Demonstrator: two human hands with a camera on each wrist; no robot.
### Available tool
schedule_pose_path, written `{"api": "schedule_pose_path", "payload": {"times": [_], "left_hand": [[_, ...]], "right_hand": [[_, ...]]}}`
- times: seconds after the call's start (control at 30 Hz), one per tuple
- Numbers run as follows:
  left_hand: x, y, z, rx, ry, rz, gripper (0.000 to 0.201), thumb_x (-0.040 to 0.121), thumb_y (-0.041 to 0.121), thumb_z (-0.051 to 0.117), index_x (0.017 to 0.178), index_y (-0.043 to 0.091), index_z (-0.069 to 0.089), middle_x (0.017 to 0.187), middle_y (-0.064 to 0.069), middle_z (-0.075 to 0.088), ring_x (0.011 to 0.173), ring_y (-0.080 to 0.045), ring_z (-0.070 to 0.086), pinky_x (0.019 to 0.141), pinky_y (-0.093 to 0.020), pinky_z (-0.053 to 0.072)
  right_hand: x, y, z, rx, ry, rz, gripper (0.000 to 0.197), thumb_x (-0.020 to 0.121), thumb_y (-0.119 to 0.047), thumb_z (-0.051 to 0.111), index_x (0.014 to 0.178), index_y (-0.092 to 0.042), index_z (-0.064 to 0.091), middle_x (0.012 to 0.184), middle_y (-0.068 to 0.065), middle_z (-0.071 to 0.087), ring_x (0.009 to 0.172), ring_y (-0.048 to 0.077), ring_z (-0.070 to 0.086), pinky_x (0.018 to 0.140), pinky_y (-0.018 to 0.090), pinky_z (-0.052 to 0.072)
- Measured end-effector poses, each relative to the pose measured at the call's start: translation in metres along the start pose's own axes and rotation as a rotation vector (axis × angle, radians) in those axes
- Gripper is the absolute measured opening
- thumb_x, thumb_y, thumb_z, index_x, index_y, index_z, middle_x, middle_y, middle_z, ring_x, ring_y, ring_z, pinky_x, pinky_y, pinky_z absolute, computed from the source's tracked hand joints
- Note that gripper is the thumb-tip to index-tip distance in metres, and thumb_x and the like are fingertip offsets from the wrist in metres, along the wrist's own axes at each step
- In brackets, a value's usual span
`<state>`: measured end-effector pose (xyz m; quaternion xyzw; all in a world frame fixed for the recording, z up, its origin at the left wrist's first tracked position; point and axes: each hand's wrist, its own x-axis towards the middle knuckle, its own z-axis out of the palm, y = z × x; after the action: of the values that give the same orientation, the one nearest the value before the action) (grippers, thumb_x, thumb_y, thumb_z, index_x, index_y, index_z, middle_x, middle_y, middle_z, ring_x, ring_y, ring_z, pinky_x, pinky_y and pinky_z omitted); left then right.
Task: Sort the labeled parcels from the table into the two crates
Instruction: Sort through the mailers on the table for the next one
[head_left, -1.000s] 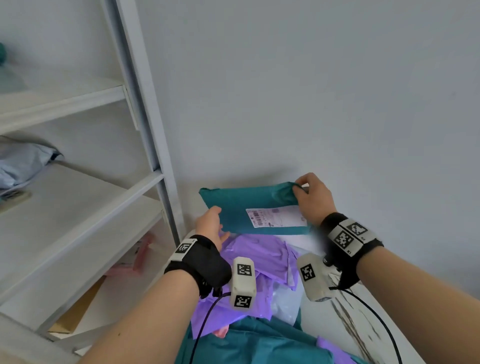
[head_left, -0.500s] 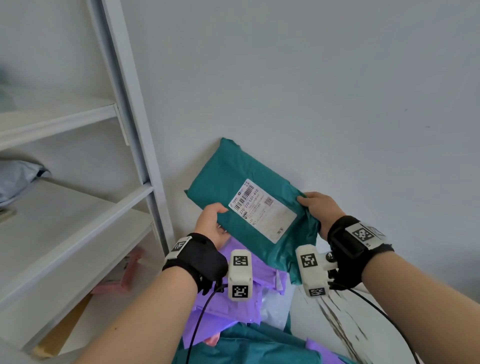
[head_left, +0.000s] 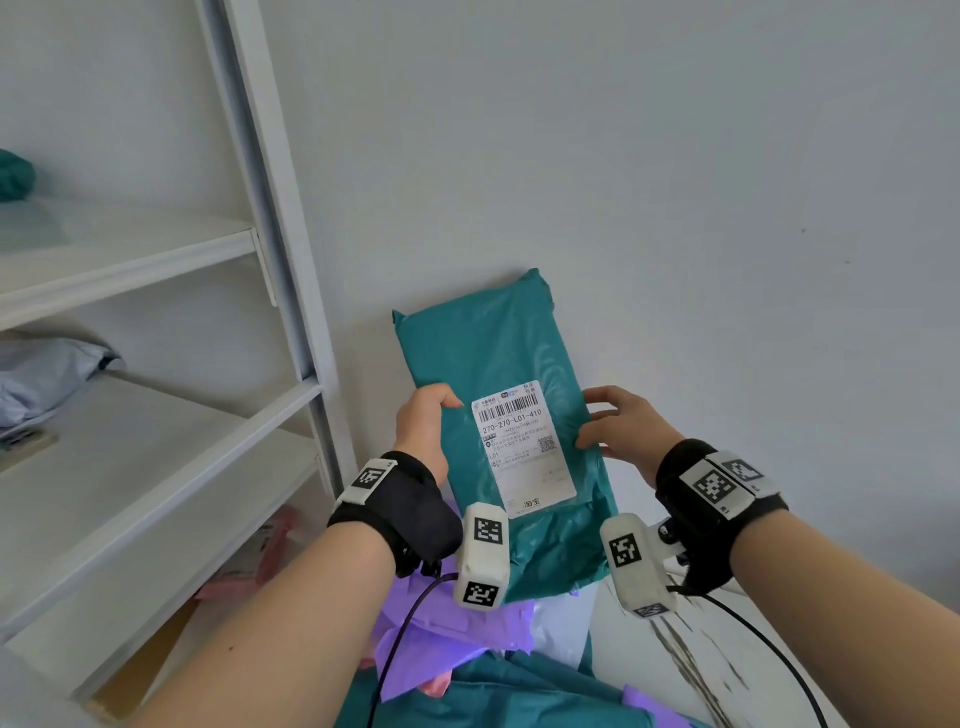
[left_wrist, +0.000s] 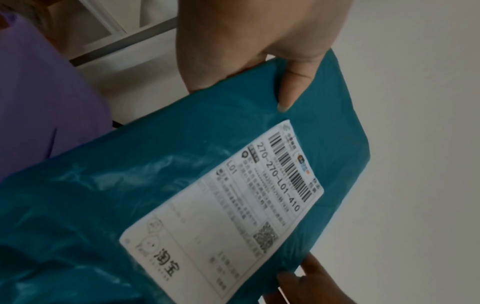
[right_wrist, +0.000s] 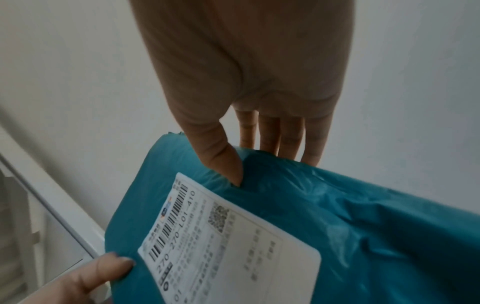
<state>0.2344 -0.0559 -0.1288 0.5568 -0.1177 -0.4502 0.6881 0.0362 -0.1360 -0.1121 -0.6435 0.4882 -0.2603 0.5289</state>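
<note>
While upright, teal parcel (head_left: 501, 415) | pinched between hands: left hand (head_left: 422, 428) | right hand (head_left: 626, 428)

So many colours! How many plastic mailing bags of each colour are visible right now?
Teal plastic bags: 3
Purple plastic bags: at least 2
Pink plastic bags: 2
White plastic bag: 1
Grey plastic bag: 1
Total: at least 9; overlapping bags may hide more.

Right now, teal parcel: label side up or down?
Up: the teal parcel shows its white label to the camera, held between left hand and right hand.
</note>
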Motion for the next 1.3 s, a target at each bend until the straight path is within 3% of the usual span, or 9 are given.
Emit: {"api": "schedule_pose_path", "payload": {"times": [0.13, 0.37, 0.57, 0.8, 0.87, 1.0, 1.07, 1.2, 1.3], "left_hand": [[-0.004, 0.006, 0.001, 0.028, -0.018, 0.025, 0.029, 0.048, 0.011, 0.056, 0.077, 0.008, 0.057, 0.087, -0.011, 0.059, 0.079, -0.028, 0.057, 0.074, -0.038, 0.046], [-0.002, 0.007, 0.002, 0.061, -0.007, 0.034, 0.027, 0.048, 0.012, 0.055, 0.075, 0.009, 0.056, 0.087, -0.01, 0.059, 0.081, -0.027, 0.057, 0.075, -0.039, 0.046], [-0.003, 0.007, 0.005, 0.063, -0.025, 0.03, 0.027, 0.048, 0.011, 0.055, 0.074, 0.009, 0.057, 0.085, -0.01, 0.06, 0.078, -0.028, 0.057, 0.072, -0.037, 0.046], [-0.002, 0.005, 0.006, 0.065, -0.055, 0.024, 0.031, 0.047, 0.011, 0.056, 0.078, 0.008, 0.058, 0.091, -0.011, 0.06, 0.083, -0.028, 0.057, 0.077, -0.04, 0.045], [-0.003, 0.005, 0.006, 0.07, -0.06, 0.025, 0.031, 0.048, 0.012, 0.056, 0.078, 0.008, 0.058, 0.091, -0.01, 0.06, 0.083, -0.028, 0.057, 0.076, -0.04, 0.045], [-0.003, 0.002, 0.005, 0.07, -0.066, 0.006, 0.031, 0.046, 0.011, 0.056, 0.077, 0.008, 0.057, 0.089, -0.011, 0.059, 0.081, -0.028, 0.056, 0.074, -0.038, 0.045], [-0.004, 0.001, 0.005, 0.079, -0.073, 0.001, 0.033, 0.046, 0.011, 0.057, 0.079, 0.008, 0.058, 0.09, -0.012, 0.06, 0.081, -0.028, 0.057, 0.075, -0.039, 0.045], [-0.01, -0.002, 0.008, 0.114, -0.104, 0.024, 0.017, 0.068, 0.005, 0.06, 0.084, 0.007, 0.059, 0.087, -0.011, 0.06, 0.077, -0.024, 0.057, 0.07, -0.033, 0.046], [-0.011, -0.009, 0.01, 0.123, -0.156, 0.052, 0.01, 0.085, 0.004, 0.058, 0.087, 0.012, 0.064, 0.087, -0.005, 0.065, 0.077, -0.017, 0.06, 0.07, -0.028, 0.048]], "right_hand": [[-0.001, -0.003, 0.003, -0.003, -0.044, -0.014, 0.05, 0.075, 0.015, 0.064, 0.117, -0.012, 0.057, 0.092, 0.011, 0.068, 0.083, 0.025, 0.065, 0.076, 0.032, 0.054], [-0.001, -0.001, 0.002, -0.017, -0.042, -0.011, 0.052, 0.072, 0.003, 0.076, 0.119, -0.012, 0.059, 0.103, 0.013, 0.069, 0.099, 0.03, 0.066, 0.095, 0.044, 0.052], [-0.001, 0.001, 0.0, -0.032, -0.042, -0.019, 0.043, 0.071, 0.0, 0.078, 0.109, -0.013, 0.064, 0.106, 0.012, 0.069, 0.101, 0.031, 0.066, 0.095, 0.046, 0.052], [-0.003, 0.003, -0.002, -0.048, -0.037, -0.015, 0.037, 0.07, 0.001, 0.078, 0.104, -0.01, 0.067, 0.103, 0.01, 0.071, 0.1, 0.029, 0.066, 0.094, 0.044, 0.053], [-0.005, 0.003, -0.004, -0.044, -0.054, -0.002, 0.037, 0.071, 0.003, 0.077, 0.105, -0.008, 0.068, 0.103, 0.01, 0.072, 0.098, 0.028, 0.067, 0.09, 0.04, 0.055], [-0.01, 0.007, -0.004, 0.028, -0.1, 0.039, 0.04, 0.074, 0.011, 0.072, 0.11, -0.004, 0.066, 0.099, 0.01, 0.072, 0.085, 0.023, 0.069, 0.069, 0.027, 0.058], [-0.012, 0.011, -0.003, 0.058, -0.109, 0.055, 0.04, 0.076, 0.011, 0.071, 0.112, -0.005, 0.065, 0.1, 0.01, 0.073, 0.086, 0.023, 0.07, 0.068, 0.027, 0.059], [-0.016, 0.022, -0.008, 0.135, -0.081, 0.056, 0.041, 0.079, 0.009, 0.07, 0.116, -0.006, 0.063, 0.103, 0.011, 0.073, 0.093, 0.026, 0.07, 0.077, 0.034, 0.058], [-0.023, 0.031, -0.016, 0.25, -0.04, 0.044, 0.037, 0.082, 0.008, 0.066, 0.116, -0.006, 0.062, 0.105, 0.011, 0.072, 0.094, 0.027, 0.069, 0.076, 0.033, 0.057]]}}
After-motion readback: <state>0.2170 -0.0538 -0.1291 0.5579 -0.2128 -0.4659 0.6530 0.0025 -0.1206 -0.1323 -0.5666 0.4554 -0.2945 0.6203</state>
